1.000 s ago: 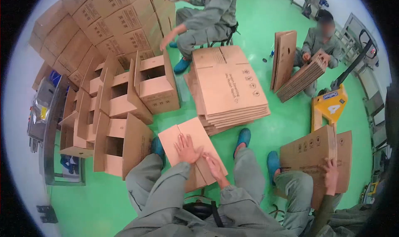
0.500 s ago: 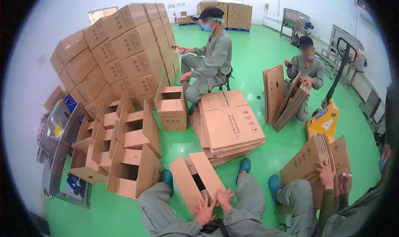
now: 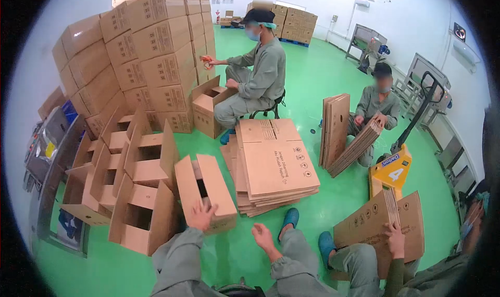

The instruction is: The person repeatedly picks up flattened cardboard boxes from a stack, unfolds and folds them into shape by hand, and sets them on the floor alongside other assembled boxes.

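Note:
A cardboard carton (image 3: 216, 195) stands on the floor just ahead of my knees, its long top flaps partly raised around a dark gap. My left hand (image 3: 202, 216) lies against the carton's near end with fingers spread. Above my lap, to the right of the carton, my right hand (image 3: 264, 237) is held in the air, fingers loosely bent and apart, holding nothing. Left of this carton stands another open-topped carton (image 3: 140, 213). A stack of flattened cartons (image 3: 278, 164) lies on the floor ahead of my right hand.
Several open cartons (image 3: 148, 151) stand at left, before a tall wall of closed cartons (image 3: 161, 42). A seated co-worker (image 3: 255, 73) holds an orange object. Two others handle flat cartons (image 3: 359, 141) at right, near a yellow pallet jack (image 3: 390, 172). A metal frame (image 3: 52, 193) edges the left.
The carton has shifted left, toward the other open cartons. My right hand has come off it, while my left stays against it. The view has moved slightly; the seated co-worker's carton sits differently.

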Demonstrator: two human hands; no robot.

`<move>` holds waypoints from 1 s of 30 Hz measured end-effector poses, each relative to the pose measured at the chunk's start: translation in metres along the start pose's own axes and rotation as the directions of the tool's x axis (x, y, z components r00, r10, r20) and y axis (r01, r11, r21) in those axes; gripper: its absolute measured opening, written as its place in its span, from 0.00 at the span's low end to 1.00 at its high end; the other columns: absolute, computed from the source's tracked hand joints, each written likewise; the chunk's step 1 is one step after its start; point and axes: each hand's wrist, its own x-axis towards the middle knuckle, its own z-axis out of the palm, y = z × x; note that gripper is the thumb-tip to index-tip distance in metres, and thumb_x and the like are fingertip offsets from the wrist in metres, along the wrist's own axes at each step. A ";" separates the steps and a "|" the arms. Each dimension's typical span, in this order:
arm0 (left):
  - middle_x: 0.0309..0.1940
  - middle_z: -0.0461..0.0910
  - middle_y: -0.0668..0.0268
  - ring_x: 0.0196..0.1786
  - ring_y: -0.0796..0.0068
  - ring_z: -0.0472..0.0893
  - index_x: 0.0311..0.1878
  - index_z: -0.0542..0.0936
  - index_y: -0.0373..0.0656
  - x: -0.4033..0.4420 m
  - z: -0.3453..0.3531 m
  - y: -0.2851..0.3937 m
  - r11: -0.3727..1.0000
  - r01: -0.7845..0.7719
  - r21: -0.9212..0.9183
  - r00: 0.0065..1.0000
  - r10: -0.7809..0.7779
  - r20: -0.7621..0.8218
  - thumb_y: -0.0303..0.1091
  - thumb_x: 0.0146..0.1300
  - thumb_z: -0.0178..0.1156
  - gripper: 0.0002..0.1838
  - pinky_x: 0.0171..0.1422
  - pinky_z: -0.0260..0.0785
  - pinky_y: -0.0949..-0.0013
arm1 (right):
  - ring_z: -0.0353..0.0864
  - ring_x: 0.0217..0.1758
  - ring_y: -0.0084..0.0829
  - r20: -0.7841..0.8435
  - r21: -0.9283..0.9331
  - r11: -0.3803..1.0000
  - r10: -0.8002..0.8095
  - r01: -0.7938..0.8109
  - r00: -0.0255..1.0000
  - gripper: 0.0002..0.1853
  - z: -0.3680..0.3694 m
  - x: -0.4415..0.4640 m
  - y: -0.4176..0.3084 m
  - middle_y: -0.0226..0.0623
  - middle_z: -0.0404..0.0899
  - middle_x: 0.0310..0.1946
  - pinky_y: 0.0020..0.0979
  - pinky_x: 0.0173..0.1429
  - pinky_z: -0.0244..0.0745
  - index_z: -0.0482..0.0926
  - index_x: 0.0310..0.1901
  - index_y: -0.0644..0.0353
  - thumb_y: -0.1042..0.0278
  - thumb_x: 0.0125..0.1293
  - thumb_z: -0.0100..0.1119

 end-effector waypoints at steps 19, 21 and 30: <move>0.65 0.67 0.41 0.70 0.49 0.66 0.66 0.68 0.33 0.022 -0.003 -0.004 0.644 0.322 -0.694 0.947 -0.210 0.244 0.53 0.57 0.65 0.40 0.73 0.58 0.58 | 0.55 0.75 0.47 0.114 -0.947 0.270 -0.218 0.173 0.969 0.52 -0.047 0.100 -0.002 0.44 0.56 0.72 0.58 0.66 0.60 0.54 0.72 0.56 0.49 0.49 0.72; 0.63 0.71 0.43 0.68 0.51 0.69 0.66 0.68 0.32 0.052 0.009 -0.017 0.638 0.315 -0.703 0.948 -0.172 0.269 0.54 0.56 0.65 0.42 0.72 0.60 0.59 | 0.60 0.71 0.48 0.056 -0.933 0.323 -0.309 0.160 0.949 0.41 -0.043 0.069 0.013 0.44 0.62 0.68 0.54 0.64 0.62 0.64 0.66 0.58 0.51 0.53 0.68; 0.72 0.56 0.44 0.76 0.52 0.56 0.72 0.57 0.30 0.090 0.022 -0.025 0.778 0.294 -0.554 0.825 -0.499 -0.263 0.51 0.58 0.64 0.47 0.78 0.49 0.62 | 0.62 0.69 0.46 -0.032 0.647 0.657 0.530 -0.387 0.847 0.35 -0.036 0.068 0.036 0.48 0.61 0.67 0.46 0.65 0.65 0.58 0.68 0.62 0.45 0.70 0.54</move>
